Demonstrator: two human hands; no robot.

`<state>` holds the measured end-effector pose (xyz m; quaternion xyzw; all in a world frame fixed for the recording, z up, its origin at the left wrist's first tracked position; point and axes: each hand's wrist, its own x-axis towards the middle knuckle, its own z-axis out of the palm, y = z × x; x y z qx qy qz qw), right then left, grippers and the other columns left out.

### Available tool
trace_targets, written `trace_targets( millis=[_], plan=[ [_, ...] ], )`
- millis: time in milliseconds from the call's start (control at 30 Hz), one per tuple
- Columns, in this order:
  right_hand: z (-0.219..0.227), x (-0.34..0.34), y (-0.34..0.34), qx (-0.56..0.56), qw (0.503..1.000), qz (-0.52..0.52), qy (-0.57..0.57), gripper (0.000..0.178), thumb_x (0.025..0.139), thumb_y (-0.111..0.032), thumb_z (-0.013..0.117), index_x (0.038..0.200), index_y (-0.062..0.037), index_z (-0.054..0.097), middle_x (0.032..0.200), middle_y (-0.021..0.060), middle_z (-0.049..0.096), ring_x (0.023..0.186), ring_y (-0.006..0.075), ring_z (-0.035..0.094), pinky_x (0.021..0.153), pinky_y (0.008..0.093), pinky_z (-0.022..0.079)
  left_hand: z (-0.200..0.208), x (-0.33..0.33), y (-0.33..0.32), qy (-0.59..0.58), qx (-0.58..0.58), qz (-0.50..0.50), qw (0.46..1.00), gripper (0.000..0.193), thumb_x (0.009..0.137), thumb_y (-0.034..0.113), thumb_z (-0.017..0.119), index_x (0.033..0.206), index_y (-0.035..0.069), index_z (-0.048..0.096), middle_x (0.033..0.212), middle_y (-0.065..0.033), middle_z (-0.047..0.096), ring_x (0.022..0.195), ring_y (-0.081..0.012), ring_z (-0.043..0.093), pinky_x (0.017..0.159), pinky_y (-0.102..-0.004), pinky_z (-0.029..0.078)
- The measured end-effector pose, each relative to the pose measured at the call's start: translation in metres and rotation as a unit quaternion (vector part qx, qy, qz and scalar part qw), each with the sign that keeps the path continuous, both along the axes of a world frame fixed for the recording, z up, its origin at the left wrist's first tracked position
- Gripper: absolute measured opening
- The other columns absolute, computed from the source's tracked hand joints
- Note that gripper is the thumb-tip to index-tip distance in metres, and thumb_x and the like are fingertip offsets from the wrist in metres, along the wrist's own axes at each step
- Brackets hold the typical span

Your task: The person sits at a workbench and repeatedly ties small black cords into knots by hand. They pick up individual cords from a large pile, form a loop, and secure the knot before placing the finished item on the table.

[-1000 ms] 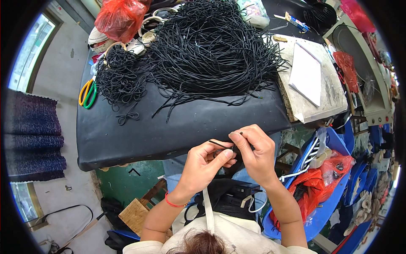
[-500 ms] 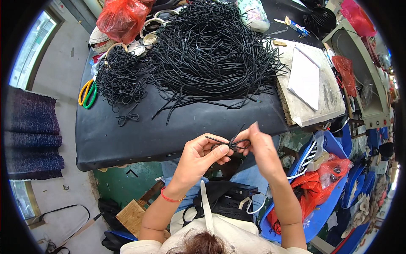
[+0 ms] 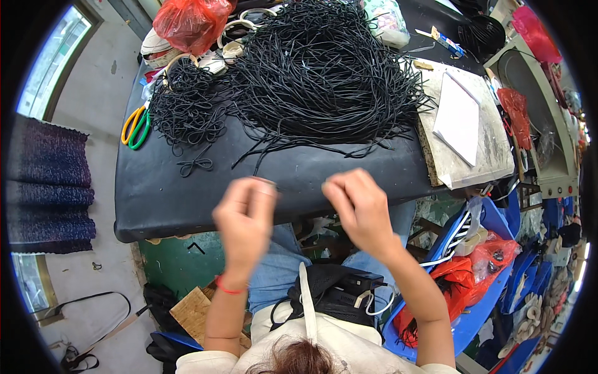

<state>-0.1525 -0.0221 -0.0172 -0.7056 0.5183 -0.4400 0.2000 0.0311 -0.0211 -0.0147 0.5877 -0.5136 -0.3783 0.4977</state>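
My left hand [image 3: 244, 218] is raised over the near edge of the black-covered table [image 3: 168, 212], smeared by motion, its fingers curled together. A dark bit shows at its fingertips, too blurred to name. Apart from it, to the right, my right hand [image 3: 361, 209] hovers with bent fingers and the thumb close to them; whatever it may hold is hidden. A big heap of black cords [image 3: 324, 81] lies beyond both hands. Left of that heap is a smaller pile of looped black cords [image 3: 187, 106]. One tied cord bow [image 3: 195, 163] lies separately in front of the small pile.
Scissors [image 3: 135, 128] with yellow and green handles lie at the table's left. On the right, a worn board [image 3: 489, 165] bears white paper [image 3: 458, 118]. A blue bin [image 3: 398, 333] with red bags stands by my right arm. A red bag [image 3: 190, 25] sits behind.
Both hands were together on a black cord bow; now they are apart, the left farther left, the right slightly right. The bow between them no longer shows. The view has shifted a little.
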Motion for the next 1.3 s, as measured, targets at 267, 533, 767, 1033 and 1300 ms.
trace_targets(
  millis=[267,533,767,1033,1300],
  plan=[
    [-0.037,0.012,-0.073,-0.149,0.949,-0.07,0.269,0.009,0.074,-0.006,0.056,0.067,-0.0063,0.051,0.073,0.0056,0.047,0.074,0.0215,0.046,0.066,0.0327,0.035,-0.01,0.073,-0.052,-0.449,-0.123,0.246,0.85,0.03,0.079,0.016,0.065,0.107,0.009,0.057,0.111,-0.01,0.051,0.105,-0.0284,0.046,0.089,-0.038,0.035],
    [-0.032,0.012,-0.068,-0.137,0.931,-0.049,0.335,0.003,0.075,-0.008,0.051,0.077,-0.0081,0.049,0.075,0.0056,0.045,0.074,0.0218,0.045,0.069,0.0344,0.034,-0.018,0.007,-0.036,-0.341,-0.079,0.023,0.937,0.022,0.078,0.01,0.062,0.099,0.005,0.061,0.086,-0.0085,0.059,0.083,-0.026,0.055,0.077,-0.0357,0.041],
    [-0.019,0.014,-0.05,-0.126,0.97,0.024,0.208,0.017,0.077,-0.009,0.062,0.094,-0.0076,0.06,0.086,0.0031,0.055,0.086,0.0197,0.051,0.079,0.0344,0.034,0.006,0.013,-0.012,-0.226,-0.061,-0.032,0.972,0.012,0.081,0.006,0.06,0.092,0.0,0.064,0.082,-0.0091,0.058,0.07,-0.0183,0.057,0.064,-0.0306,0.045],
    [0.027,0.005,-0.028,-0.097,0.994,-0.032,0.027,0.021,0.076,0.003,0.063,0.095,-0.0029,0.061,0.078,0.01,0.057,0.065,0.024,0.058,0.057,0.0309,0.047,0.009,0.018,0.002,0.243,0.184,-0.17,0.937,0.021,0.089,0.013,0.055,0.104,-0.001,0.06,0.088,-0.0079,0.064,0.075,-0.012,0.062,0.061,-0.0225,0.052],
    [0.019,0.025,-0.005,-0.062,0.998,-0.005,0.031,0.015,0.074,0.002,0.063,0.088,0.0001,0.06,0.077,0.0103,0.056,0.067,0.025,0.058,0.057,0.0324,0.048,-0.001,-0.027,-0.001,0.463,0.19,-0.118,0.858,0.018,0.09,0.015,0.055,0.1,0.002,0.061,0.088,-0.0061,0.063,0.077,-0.0104,0.062,0.066,-0.0215,0.055]
  ],
)
